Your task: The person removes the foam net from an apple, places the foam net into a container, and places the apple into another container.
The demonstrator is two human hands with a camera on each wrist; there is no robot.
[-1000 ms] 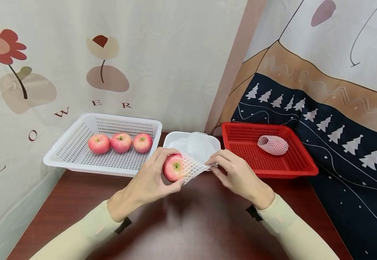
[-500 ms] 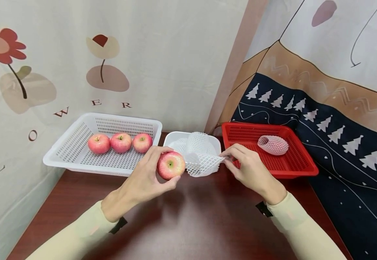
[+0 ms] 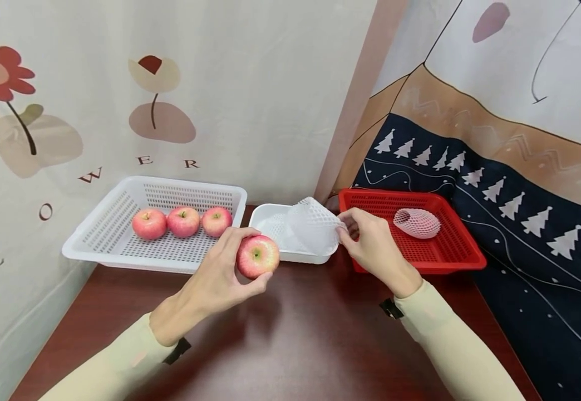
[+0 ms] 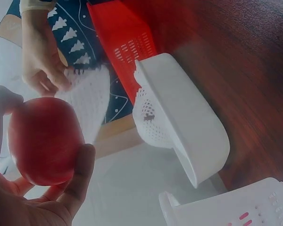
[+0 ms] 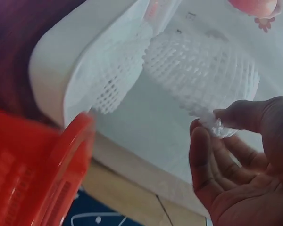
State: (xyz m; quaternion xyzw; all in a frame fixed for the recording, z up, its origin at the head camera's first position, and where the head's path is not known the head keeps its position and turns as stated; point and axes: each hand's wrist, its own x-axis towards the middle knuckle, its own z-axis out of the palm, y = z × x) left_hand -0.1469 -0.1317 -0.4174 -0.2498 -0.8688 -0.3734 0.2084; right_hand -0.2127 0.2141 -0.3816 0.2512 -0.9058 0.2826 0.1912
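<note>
My left hand (image 3: 217, 273) holds a red apple (image 3: 258, 257) above the table's middle, thumb and fingers round its sides. In the left wrist view the same apple (image 4: 46, 141) stands bare in that hand. My right hand (image 3: 377, 248) pinches one end of a white foam net sleeve (image 3: 318, 218), which hangs over the small white tray (image 3: 304, 258). The right wrist view shows this net sleeve (image 5: 203, 70) bunched at the fingertips, its body spread out and hollow-looking. Another net sleeve (image 5: 117, 70) lies in the tray.
At the left, a white perforated basket (image 3: 82, 250) holds three apples (image 3: 183, 221). At the right, a red basket (image 3: 473, 262) contains a pink-tinged net sleeve (image 3: 417, 223); its contents are unclear. Patterned curtains (image 3: 270, 111) hang behind the brown table (image 3: 295, 345).
The net sleeve has come off the apple in my left hand. My right hand has pulled it away rightward, then raised it over the tray. The left hand shifted slightly left with the apple.
</note>
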